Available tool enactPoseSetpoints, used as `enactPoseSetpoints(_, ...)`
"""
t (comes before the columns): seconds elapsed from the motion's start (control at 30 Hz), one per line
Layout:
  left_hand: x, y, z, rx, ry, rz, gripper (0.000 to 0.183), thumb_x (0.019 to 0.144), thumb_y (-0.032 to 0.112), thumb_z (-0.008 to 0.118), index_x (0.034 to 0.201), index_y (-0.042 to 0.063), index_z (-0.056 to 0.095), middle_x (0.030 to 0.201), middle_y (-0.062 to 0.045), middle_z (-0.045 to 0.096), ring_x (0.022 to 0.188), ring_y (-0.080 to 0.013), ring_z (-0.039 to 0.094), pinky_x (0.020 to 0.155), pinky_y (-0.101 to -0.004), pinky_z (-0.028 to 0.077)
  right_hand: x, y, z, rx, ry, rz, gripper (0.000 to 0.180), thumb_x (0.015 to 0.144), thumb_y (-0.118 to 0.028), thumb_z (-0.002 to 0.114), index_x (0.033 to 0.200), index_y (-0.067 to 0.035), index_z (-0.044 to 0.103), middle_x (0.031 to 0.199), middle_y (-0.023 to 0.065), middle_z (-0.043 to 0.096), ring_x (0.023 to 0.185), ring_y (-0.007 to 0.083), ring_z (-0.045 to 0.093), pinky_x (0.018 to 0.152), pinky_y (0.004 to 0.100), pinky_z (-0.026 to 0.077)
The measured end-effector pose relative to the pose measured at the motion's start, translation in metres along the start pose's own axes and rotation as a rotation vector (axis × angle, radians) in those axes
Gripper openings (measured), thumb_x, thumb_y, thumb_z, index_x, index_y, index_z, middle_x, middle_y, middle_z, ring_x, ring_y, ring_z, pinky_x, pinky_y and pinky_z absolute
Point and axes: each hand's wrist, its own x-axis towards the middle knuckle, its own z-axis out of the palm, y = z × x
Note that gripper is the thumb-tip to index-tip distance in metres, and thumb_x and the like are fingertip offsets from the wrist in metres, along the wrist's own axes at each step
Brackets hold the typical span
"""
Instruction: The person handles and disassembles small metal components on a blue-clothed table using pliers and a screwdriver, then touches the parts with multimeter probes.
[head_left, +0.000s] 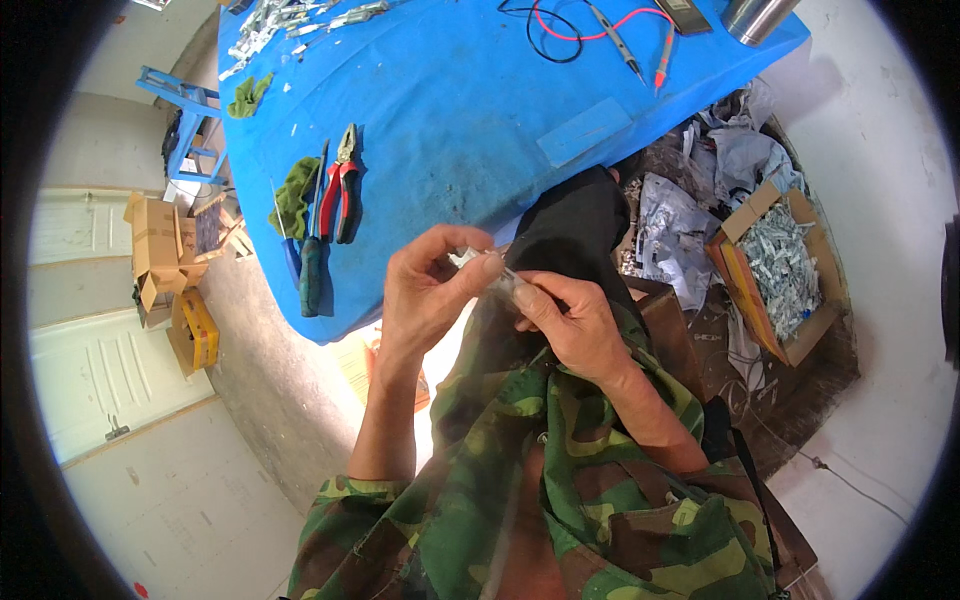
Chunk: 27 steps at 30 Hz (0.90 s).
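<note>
Above my lap, at the near edge of the blue-covered table, both hands hold one small whitish, partly clear part, perhaps plastic. My left hand pinches its upper left end between thumb and fingers. The lower right end is gripped by my right hand, thumb on top. Fingers cover much of the part, so its full shape is hidden. On the table left of my hands lie red-handled combination pliers, a screwdriver with a dark green handle, a blue-handled screwdriver and a green cloth.
A pile of similar whitish parts lies at the table's far left. Multimeter probes with red and black leads and a metal cylinder are far right. Beside my right leg stands a cardboard box of small parts, near plastic bags.
</note>
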Motion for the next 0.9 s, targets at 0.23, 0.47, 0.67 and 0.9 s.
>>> enactPoseSetpoints(0.23,-0.002,0.002,0.007,-0.055,0.021,-0.021,0.026,0.091,0.01,0.082,0.112,-0.001,0.07,0.09,-0.001,0.071,0.072,-0.0031,0.06,0.062,-0.0189,0.046,0.0,0.004,0.0,0.086,0.034,0.035,0.032,0.107,-0.023,0.061,0.118,0.005,0.07,0.094,0.0012,0.063,0.079,0.0085,0.059,0.067,0.0251,0.05)
enactPoseSetpoints(0.47,-0.005,0.007,0.004,-0.095,-0.051,-0.015,0.042,0.088,0.002,0.082,0.125,-0.003,0.063,0.102,-0.004,0.069,0.088,-0.0077,0.066,0.074,-0.022,0.054,0.003,0.001,-0.003,-0.089,0.077,-0.138,0.028,0.104,-0.02,0.064,0.117,0.004,0.07,0.093,0.0053,0.063,0.081,0.0126,0.06,0.068,0.0283,0.049)
enactPoseSetpoints(0.67,-0.009,0.006,0.017,-0.127,0.027,0.056,0.064,0.083,0.003,0.085,0.139,-0.002,0.053,0.104,-0.007,0.071,0.094,-0.0139,0.071,0.08,-0.0262,0.057,0.002,-0.009,-0.001,-0.231,0.133,-0.294,0.018,0.1,-0.011,0.067,0.109,0.004,0.068,0.093,0.0079,0.063,0.08,0.0158,0.061,0.07,0.0303,0.049)
enactPoseSetpoints(0.9,-0.02,-0.001,0.03,-0.219,0.109,-0.11,0.06,0.084,0.006,0.085,0.136,-0.003,0.054,0.107,-0.01,0.072,0.098,-0.0155,0.07,0.086,-0.0294,0.056,0.001,-0.007,0.0,-0.28,0.163,-0.325,0.015,0.098,-0.008,0.068,0.108,0.004,0.068,0.093,0.0107,0.065,0.081,0.0197,0.064,0.072,0.0331,0.051)
